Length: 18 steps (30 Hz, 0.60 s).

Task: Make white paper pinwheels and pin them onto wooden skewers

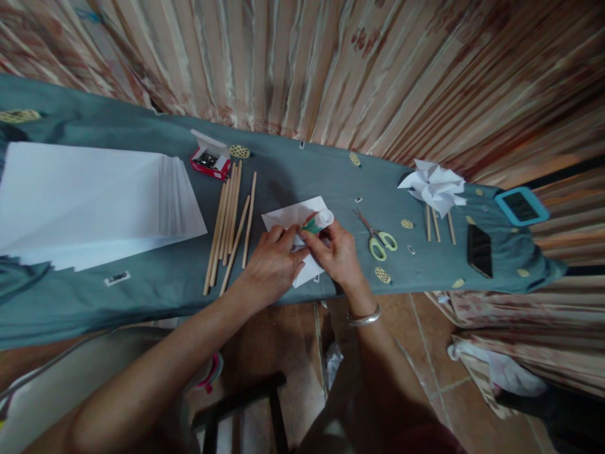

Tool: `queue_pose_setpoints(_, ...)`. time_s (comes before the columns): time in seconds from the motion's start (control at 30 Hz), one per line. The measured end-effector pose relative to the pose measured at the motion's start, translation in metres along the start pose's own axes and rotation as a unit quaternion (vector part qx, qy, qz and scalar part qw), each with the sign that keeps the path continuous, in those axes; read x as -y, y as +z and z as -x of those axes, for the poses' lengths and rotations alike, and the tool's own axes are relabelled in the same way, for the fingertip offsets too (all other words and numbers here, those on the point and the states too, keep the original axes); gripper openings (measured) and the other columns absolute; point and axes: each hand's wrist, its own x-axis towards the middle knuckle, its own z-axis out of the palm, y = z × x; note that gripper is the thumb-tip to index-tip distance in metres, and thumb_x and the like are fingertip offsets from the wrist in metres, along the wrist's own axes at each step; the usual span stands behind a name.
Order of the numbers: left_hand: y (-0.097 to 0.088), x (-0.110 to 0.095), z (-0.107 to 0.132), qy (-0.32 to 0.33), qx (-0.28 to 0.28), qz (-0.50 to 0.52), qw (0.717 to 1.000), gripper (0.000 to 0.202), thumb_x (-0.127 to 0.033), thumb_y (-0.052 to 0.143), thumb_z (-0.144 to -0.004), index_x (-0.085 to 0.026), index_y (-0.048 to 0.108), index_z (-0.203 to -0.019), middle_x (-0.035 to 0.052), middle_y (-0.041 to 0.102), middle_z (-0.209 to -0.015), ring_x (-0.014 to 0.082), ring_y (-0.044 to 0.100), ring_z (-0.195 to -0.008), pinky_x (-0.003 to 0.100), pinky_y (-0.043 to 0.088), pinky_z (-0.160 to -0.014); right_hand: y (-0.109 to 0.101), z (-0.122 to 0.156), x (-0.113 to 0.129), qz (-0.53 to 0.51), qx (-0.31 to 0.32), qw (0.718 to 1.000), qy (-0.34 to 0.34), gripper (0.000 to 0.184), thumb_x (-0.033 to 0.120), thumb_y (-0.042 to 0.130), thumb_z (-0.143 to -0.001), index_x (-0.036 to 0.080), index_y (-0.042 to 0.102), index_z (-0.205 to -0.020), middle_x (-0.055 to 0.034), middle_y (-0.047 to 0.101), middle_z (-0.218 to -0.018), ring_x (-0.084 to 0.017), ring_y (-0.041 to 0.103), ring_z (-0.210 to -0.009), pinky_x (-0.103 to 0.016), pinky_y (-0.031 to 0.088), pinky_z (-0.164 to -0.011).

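A white square of paper (295, 214) lies on the teal-covered table (142, 290) near its front edge. My left hand (274, 265) presses down on the paper with curled fingers, fingertips near the middle. My right hand (338, 252) is closed round a glue stick (317, 222) with a green label and white cap, tilted over the paper. A silver bracelet sits on my right wrist.
Several wooden sticks (229, 224) lie left of the paper, behind them a small red box (210, 161). A stack of white sheets (89, 202) fills the left. Green-handled scissors (378, 238), a paper pinwheel (435, 186), a black phone (479, 250) and a blue-framed device (521, 206) lie right.
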Motion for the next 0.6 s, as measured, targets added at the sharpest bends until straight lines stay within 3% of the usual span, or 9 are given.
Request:
queue_pose_setpoints(0.2,-0.0033,-0.001,-0.0003,-0.002,0.017,0.007,1.0,0.031,-0.023,0.051,-0.092,-0.02,0.068,-0.118,0.0166,0.056,-0.127,0.0339,0.048,-0.107,0.047,0.045,-0.083,0.001,0.0001,0.0001,0.01,-0.016,1.0,-0.011,0.02,0.039,0.063,-0.086,0.02,0.061,-0.094,0.0003,0.064,-0.073,-0.014,0.054,-0.061,-0.027,0.042,-0.061)
queue_pose_setpoints(0.6,0.0006,0.0022,0.0009,0.003,-0.001,0.013,1.0,0.034,-0.025,0.05,-0.092,-0.021,0.067,-0.121,0.0151,0.053,-0.132,0.0312,0.047,-0.108,0.047,0.045,-0.087,-0.0039,0.0016,-0.0028,0.02,-0.029,0.999,-0.001,0.02,0.039,0.062,-0.086,0.021,0.061,-0.095,-0.0011,0.065,-0.073,-0.016,0.057,-0.065,-0.028,0.044,-0.062)
